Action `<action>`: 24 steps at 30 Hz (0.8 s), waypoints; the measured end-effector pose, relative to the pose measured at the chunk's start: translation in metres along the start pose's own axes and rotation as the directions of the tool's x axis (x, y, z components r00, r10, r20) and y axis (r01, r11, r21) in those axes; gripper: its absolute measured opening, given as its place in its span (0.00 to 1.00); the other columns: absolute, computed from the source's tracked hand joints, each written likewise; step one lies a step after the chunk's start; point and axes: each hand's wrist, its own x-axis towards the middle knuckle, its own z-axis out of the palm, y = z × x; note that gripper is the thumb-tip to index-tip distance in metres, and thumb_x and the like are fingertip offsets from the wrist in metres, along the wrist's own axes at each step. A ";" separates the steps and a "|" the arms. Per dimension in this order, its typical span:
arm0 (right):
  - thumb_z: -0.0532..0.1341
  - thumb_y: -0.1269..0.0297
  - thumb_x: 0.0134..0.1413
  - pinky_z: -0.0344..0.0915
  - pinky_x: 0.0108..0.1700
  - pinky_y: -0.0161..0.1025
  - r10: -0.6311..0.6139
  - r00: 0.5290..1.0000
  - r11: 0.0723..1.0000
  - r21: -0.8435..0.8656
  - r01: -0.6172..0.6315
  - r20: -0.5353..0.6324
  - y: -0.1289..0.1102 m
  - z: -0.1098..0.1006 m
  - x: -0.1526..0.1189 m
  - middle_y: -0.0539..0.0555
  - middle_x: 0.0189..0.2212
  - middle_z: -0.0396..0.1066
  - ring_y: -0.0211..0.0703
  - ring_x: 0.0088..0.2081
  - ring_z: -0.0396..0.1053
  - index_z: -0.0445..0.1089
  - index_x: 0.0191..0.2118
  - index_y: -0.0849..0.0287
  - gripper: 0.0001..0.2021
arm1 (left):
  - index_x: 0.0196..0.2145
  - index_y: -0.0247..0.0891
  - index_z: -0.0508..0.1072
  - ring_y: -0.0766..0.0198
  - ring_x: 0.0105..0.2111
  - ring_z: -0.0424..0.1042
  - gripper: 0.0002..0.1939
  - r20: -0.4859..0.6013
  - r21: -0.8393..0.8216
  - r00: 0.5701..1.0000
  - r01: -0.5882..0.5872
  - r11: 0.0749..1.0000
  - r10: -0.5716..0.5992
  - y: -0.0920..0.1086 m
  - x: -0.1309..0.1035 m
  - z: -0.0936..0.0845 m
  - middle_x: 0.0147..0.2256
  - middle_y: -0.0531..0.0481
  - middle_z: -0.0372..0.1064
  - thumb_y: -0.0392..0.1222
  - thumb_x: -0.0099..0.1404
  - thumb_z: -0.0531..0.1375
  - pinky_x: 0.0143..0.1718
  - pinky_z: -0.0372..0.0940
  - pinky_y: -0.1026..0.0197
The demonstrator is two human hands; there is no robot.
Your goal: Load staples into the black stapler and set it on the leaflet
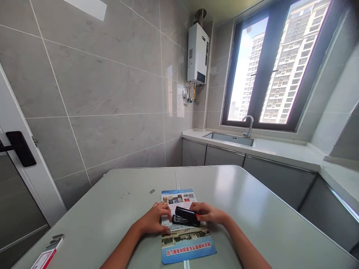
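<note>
A black stapler (185,218) lies on its side or low over a printed leaflet (186,248), its jaw end to the left. My right hand (209,213) grips its rear end, fingers above and thumb near a small red-orange part. My left hand (155,219) rests at the leaflet's left edge, thumb and fingers apart around the stapler's front end; I cannot tell whether a fingertip touches it. The leaflet has small photos at the top and a blue band with red lettering at the bottom.
The pale table (92,220) has a short strip of staples (152,191) and tiny loose bits (123,195) left of the leaflet. A red and white box (48,256) lies at the lower left. Beyond stand a counter with a sink (228,138) and a door (42,186).
</note>
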 end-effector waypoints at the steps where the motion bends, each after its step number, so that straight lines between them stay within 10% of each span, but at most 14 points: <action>1: 0.65 0.45 0.60 0.62 0.53 0.44 0.000 1.000 0.999 0.045 -0.001 0.010 0.000 -0.001 -0.001 0.56 0.49 0.71 0.49 0.48 0.67 0.78 0.51 0.57 0.23 | 0.37 0.42 0.78 0.52 0.51 0.69 0.20 -0.018 0.017 1.000 0.017 1.000 -0.017 0.002 0.001 0.003 0.46 0.49 0.74 0.53 0.52 0.76 0.57 0.57 0.54; 9: 0.66 0.56 0.53 0.60 0.56 0.45 0.078 0.996 0.981 0.182 -0.070 -0.038 0.007 0.002 0.002 0.55 0.45 0.72 0.51 0.49 0.66 0.80 0.48 0.57 0.18 | 0.43 0.41 0.74 0.59 0.42 0.68 0.14 -0.080 -0.047 0.994 0.072 0.996 -0.075 0.011 0.005 0.011 0.41 0.50 0.71 0.44 0.59 0.68 0.46 0.62 0.59; 24: 0.63 0.57 0.50 0.61 0.59 0.50 0.151 0.988 0.981 0.128 -0.144 -0.040 0.010 0.009 0.006 0.55 0.48 0.74 0.56 0.52 0.68 0.79 0.51 0.56 0.22 | 0.40 0.41 0.80 0.55 0.50 0.70 0.14 -0.160 -0.110 0.987 0.014 0.994 -0.031 -0.006 0.009 0.022 0.47 0.47 0.72 0.36 0.53 0.71 0.55 0.63 0.58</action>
